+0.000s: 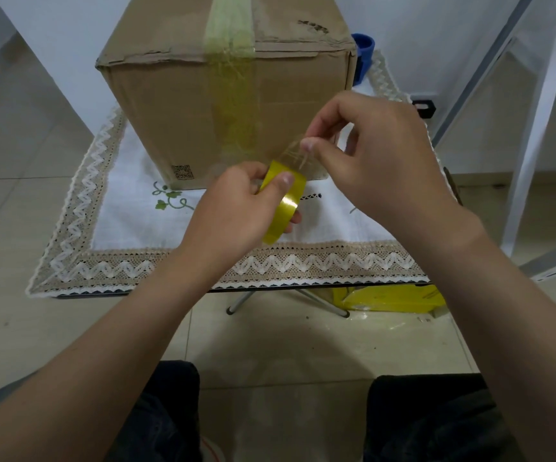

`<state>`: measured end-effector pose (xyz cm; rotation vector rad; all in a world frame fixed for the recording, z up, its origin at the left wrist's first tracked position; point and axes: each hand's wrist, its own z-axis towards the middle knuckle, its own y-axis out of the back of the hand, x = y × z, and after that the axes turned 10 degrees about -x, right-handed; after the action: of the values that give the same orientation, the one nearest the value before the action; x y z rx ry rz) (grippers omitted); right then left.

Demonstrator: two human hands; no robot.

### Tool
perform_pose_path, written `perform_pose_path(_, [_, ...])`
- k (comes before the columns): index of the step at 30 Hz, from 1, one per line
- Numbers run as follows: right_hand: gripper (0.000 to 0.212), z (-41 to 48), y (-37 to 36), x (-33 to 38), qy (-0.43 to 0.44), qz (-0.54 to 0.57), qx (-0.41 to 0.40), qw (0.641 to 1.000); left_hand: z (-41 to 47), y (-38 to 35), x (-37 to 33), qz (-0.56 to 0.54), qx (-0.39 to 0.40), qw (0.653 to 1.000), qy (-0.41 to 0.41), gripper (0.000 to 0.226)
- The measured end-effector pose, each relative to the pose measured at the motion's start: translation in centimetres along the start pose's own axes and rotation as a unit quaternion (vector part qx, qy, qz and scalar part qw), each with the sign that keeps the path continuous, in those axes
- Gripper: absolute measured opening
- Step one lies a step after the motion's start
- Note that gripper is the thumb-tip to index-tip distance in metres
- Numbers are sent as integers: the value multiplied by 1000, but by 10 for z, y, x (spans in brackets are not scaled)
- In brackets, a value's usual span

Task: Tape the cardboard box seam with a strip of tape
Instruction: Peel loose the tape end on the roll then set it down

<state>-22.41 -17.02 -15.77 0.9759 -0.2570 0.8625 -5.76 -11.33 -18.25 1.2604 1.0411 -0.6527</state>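
A large cardboard box [176,105] stands on a small table, with yellowish clear tape [233,78] running over its top seam and down its near face. In front of the box, my left hand [233,208] grips a yellow tape roll [285,203] on edge, thumb on its outer face. My right hand [376,158] pinches the loose clear tape end [298,155] between thumb and forefinger, just above the roll. A short length of tape is pulled off the roll.
The table carries a white cloth with a lace border [303,265]. A blue object [365,51] sits behind the box's right corner. A yellow package [393,298] lies on the floor under the table. A white metal frame [536,128] stands to the right. My knees are below.
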Motion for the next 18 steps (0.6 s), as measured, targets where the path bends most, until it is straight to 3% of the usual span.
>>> perform_pose_path(5, [10,2,1,3,25,75,-44,996,-1,-6,-3,-53,15,998,-7,26])
perform_pose_path(14, [9,3,-4,-6,-31,168,-8,985,-6,-13,2,-63,37,997,8,22])
perform_pose_path(18, [32,2,-5,-5,-42,190,-16,981,-8,-15,1,-53,38,998,16,25])
